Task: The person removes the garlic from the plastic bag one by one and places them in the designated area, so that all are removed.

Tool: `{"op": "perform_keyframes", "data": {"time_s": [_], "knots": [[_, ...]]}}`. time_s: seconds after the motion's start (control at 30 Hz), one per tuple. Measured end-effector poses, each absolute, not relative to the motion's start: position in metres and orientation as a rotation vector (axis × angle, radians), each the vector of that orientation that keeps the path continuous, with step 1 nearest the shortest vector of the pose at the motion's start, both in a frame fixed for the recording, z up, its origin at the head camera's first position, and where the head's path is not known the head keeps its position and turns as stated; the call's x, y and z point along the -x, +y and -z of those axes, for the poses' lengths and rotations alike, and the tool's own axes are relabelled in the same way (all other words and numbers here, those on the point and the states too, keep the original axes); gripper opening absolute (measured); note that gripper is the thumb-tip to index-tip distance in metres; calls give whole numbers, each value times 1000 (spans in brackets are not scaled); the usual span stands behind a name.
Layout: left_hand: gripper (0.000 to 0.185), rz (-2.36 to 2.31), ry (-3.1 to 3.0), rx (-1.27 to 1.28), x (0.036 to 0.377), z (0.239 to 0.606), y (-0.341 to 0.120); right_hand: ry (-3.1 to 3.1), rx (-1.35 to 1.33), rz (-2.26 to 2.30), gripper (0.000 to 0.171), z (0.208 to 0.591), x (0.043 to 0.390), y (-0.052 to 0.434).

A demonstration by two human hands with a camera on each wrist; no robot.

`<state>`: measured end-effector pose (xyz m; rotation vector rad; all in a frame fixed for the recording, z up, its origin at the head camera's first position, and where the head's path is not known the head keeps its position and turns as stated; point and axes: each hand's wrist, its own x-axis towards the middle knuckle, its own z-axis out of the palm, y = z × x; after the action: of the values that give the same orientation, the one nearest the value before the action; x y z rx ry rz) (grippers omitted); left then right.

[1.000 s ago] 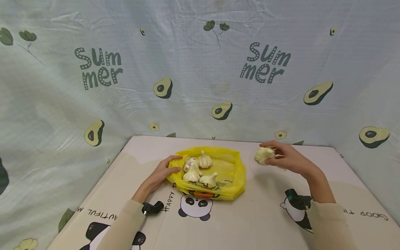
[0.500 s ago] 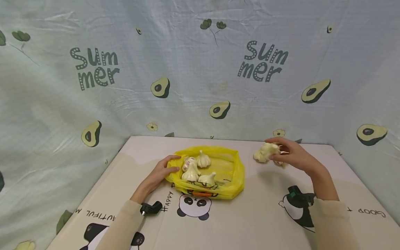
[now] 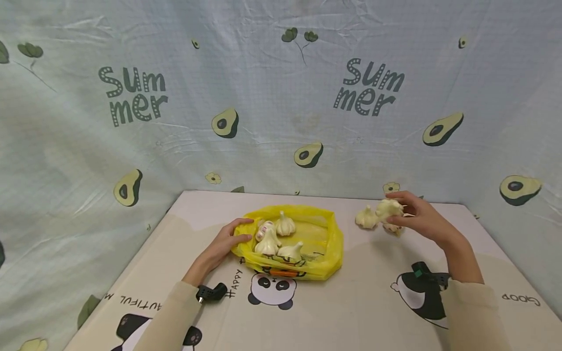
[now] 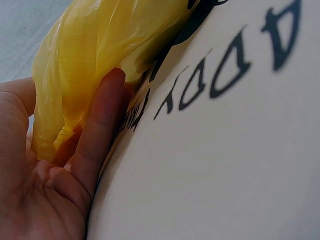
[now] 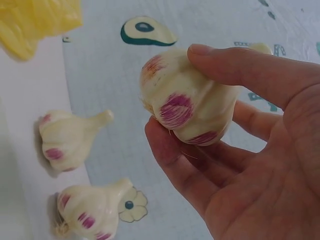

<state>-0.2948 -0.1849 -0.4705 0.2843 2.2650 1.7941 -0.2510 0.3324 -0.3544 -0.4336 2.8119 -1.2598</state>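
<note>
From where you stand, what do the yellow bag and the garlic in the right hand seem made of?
The yellow bag: thin, shiny plastic film, by its translucent creases. The garlic: perhaps painted plastic, given its satin sheen and brushed-looking purple patches; possibly real.

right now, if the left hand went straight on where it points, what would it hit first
The wall of the yellow bag, which the left hand grips; past that, probably the pink-marked garlic bulb inside, though depth is unclear.
</note>
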Motion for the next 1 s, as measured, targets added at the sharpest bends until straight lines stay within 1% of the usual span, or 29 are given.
{"op": "perform_keyframes", "data": {"time_s": [0.13,0.63,1.0], "knots": [[54,-1794,2279,-290,294,469,-186,2832,380,1245,68,357,253,338],[55,-1798,2270,-297,293,469,-184,2874,261,1307,69,366,256,359],[56,-1790,2277,-299,293,470,-185,2924,266,1356,66,374,256,373]]}}
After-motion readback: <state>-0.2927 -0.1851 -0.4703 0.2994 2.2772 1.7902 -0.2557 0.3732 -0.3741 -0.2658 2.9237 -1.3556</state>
